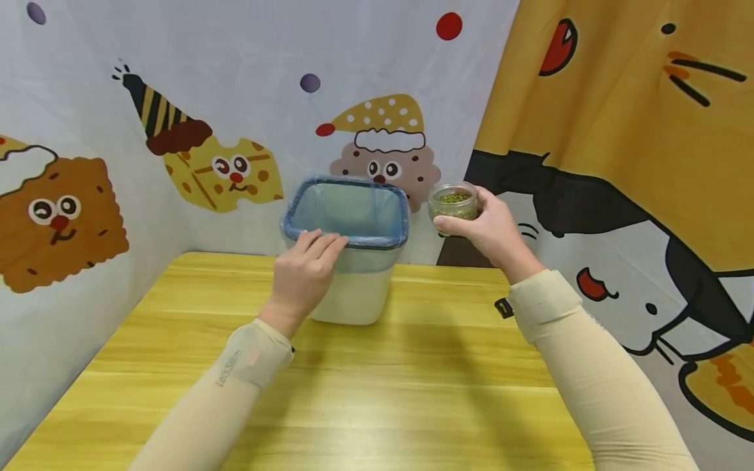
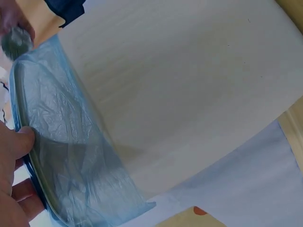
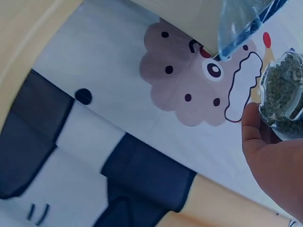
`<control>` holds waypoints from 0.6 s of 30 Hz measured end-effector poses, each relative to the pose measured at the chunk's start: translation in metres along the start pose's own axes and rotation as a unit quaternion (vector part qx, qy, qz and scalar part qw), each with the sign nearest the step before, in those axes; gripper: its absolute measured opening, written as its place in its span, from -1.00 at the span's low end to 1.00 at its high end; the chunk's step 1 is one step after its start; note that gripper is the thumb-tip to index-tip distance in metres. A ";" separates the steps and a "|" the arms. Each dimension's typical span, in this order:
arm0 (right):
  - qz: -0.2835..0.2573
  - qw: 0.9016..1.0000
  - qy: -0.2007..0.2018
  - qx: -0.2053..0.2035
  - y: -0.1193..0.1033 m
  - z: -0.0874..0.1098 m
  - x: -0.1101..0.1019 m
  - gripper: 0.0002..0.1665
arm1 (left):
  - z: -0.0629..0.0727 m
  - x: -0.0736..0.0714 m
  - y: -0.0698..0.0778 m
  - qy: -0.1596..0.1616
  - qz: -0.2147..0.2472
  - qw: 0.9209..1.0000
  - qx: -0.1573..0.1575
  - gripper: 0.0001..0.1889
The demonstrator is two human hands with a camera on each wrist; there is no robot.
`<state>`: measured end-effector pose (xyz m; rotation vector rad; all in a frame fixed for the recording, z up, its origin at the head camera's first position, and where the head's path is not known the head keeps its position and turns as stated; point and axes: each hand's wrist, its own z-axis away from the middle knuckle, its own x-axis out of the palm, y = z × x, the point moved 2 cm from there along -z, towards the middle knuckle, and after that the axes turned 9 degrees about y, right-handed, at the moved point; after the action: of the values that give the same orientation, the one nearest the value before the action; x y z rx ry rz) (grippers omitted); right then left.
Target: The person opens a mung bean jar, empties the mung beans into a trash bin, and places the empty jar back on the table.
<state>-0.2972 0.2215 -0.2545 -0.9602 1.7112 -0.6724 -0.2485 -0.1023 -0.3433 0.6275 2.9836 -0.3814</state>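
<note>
I see the left hand [image 1: 302, 278] pinching the near rim of a white bin [image 1: 353, 297], thumb outside and fingers hooked inside, over the blue plastic liner [image 1: 377, 241]. The right hand [image 1: 495, 226] has its fingers and thumb wrapped around a small clear jar [image 1: 452, 210] of green beans [image 1: 453, 197], held in the air just right of the bin's rim, mouth upward. The bin stands upright toward the surface's [image 1: 377, 405] far edge, before a cartoon-printed curtain [image 1: 377, 39].
</note>
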 end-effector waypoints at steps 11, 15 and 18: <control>0.143 0.986 -0.017 -0.086 -0.036 -0.039 0.029 0.11 | 0.010 -0.001 0.009 -0.017 0.006 1.000 0.008 -0.66; 0.196 0.975 -0.021 -0.102 -0.047 -0.049 0.035 0.16 | 0.011 -0.003 0.011 -0.031 0.002 0.999 0.012 -0.53; 0.227 0.968 -0.028 -0.105 -0.053 -0.054 0.039 0.18 | 0.011 -0.004 0.012 -0.039 -0.003 0.999 0.016 -0.49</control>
<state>-0.3393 0.1598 -0.2138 -0.6808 1.8905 -0.1645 -0.2398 -0.0965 -0.3563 0.5939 2.9119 -0.4428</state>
